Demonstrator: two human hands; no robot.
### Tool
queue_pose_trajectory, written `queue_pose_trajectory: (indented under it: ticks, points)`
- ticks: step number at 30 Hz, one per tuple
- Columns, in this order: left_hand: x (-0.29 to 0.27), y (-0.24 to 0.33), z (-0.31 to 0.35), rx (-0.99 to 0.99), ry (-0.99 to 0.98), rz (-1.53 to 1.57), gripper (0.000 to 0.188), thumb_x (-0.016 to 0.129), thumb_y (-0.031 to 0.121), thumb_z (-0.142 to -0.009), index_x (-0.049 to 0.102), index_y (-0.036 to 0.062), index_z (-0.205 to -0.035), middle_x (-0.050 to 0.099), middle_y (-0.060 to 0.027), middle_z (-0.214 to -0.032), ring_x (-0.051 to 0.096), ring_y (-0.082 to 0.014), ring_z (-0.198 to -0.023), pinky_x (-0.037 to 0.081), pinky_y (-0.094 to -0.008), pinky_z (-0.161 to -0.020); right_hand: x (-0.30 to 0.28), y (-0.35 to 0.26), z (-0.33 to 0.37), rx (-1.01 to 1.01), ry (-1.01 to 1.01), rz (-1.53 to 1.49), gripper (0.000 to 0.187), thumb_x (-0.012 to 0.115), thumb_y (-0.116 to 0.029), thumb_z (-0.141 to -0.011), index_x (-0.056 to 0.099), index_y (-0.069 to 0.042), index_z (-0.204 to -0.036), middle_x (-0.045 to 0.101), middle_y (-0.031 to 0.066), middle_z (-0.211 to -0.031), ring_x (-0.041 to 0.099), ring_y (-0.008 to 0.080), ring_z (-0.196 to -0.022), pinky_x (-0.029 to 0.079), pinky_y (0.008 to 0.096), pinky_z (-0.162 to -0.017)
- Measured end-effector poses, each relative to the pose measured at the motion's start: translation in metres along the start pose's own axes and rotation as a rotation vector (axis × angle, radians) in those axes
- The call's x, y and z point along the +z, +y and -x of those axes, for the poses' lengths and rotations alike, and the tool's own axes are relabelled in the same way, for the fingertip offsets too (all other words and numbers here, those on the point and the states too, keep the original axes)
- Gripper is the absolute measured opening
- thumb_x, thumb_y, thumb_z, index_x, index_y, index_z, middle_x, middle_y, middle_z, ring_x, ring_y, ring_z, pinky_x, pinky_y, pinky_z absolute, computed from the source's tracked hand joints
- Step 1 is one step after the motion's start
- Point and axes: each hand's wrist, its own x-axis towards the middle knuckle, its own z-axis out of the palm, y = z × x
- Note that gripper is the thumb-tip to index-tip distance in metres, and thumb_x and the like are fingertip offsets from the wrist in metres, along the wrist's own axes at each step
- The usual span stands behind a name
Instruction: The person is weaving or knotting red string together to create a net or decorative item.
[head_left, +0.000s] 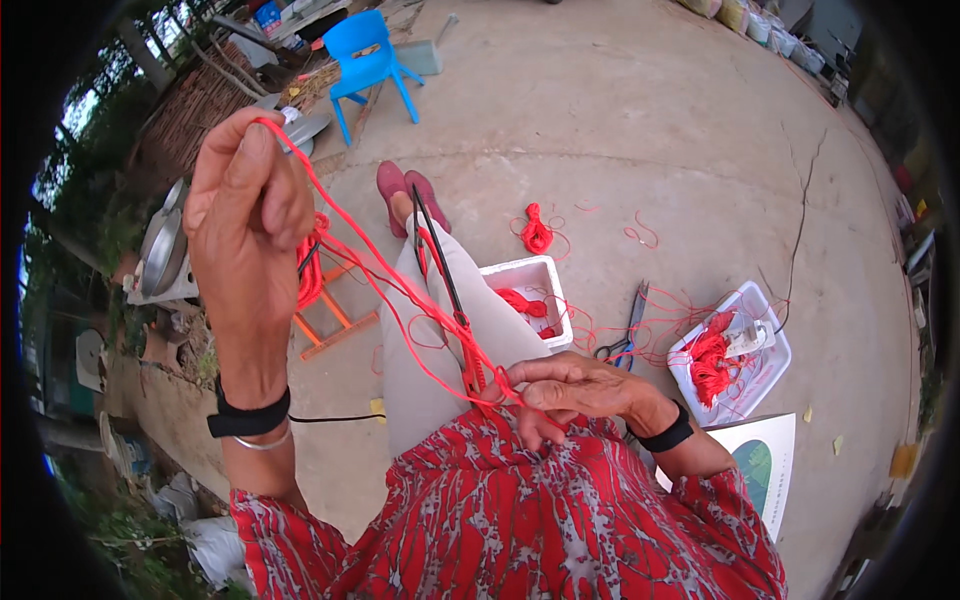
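My left hand [245, 190] is raised at the left, its thumb and forefinger pinching a thin red cord [335, 205]. From there the cord runs slanting down to my right hand [575, 390], low in front of my shirt, whose thumb and fingers close on several red strands. Between my legs stands a narrow black frame [445, 272], with red cord strung along it and a knotted or braided part [473, 365] near my lap. A thick hank of red cord [312, 270] hangs beside my left wrist, partly hidden by the hand.
An orange frame [335, 325] stands by my left leg. At right are a white foam box [560, 290], scissors [633, 325], a white tray [775, 365] of red cord and a card [765, 465]. A cord bundle [536, 232] lies ahead; a blue chair [365, 65] stands farther off.
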Motion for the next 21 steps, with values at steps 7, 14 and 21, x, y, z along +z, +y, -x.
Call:
queue_pose_trajectory:
  ticks: [7,14,21]
  points:
    - [-0.048,-0.004,0.009,-0.122,0.04,-0.369,0.022,0.054,0.015,-0.092,0.054,0.002,-0.109,0.042,0.0036,-0.061,0.039,-0.0041,-0.051,0.035,-0.0193,-0.047,0.001,-0.028,0.061,-0.249,0.485,0.322,0.028,0.053,-0.023,-0.094,0.065,0.001,-0.088,0.05,-0.0006,-0.057,0.041,0.005,-0.047,0.03,0.0212,-0.042]
    - [-0.087,0.004,0.074,-0.431,-0.061,-0.296,0.015,0.058,0.015,-0.089,0.061,0.0006,-0.093,0.06,-0.0028,-0.069,0.055,-0.01,-0.062,0.048,-0.0265,-0.07,-0.018,-0.073,0.037,-0.434,0.686,0.442,0.026,0.051,-0.023,-0.095,0.062,0.0,-0.089,0.038,-0.0052,-0.051,0.03,0.0028,-0.043,0.02,0.0205,-0.043]
    - [-0.11,-0.007,0.096,-0.387,0.259,-0.17,0.01,0.061,0.008,-0.085,0.061,-0.0006,-0.09,0.055,-0.0015,-0.062,0.053,-0.0113,-0.054,0.046,-0.0273,-0.058,-0.045,-0.104,0.025,-0.705,0.762,0.416,0.029,0.049,-0.026,-0.097,0.059,0.001,-0.092,0.033,-0.0062,-0.049,0.026,0.004,-0.042,0.019,0.0222,-0.041]
